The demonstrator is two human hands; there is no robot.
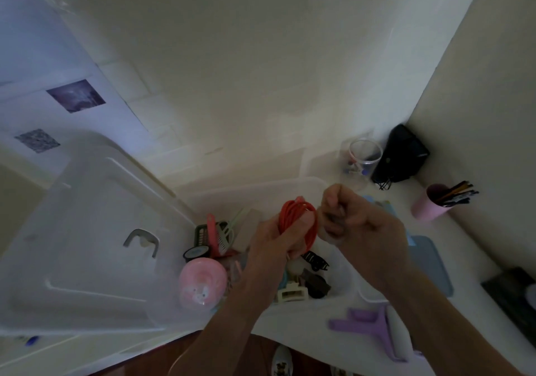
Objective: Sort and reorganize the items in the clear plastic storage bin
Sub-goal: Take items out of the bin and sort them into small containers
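A clear plastic storage bin [316, 183] stands on a white counter, holding combs, hair clips, a dark basket and a pink round item [201, 284]. Above the bin, my left hand [275, 239] grips a coiled red cord [293, 216] by its lower part. My right hand [353, 219] is closed in a fist right beside the coil's right edge, fingertips pinched at the cord. Whether it holds the cord's end is blurred. The bin's clear lid [87, 230] leans to the left.
At the back right stand a clear cup [364, 155], a black pouch [401, 155] and a pink cup of pens [432, 201]. A purple tool [365, 322] and a grey-blue pad [432, 262] lie on the counter at the right. Walls close in behind and right.
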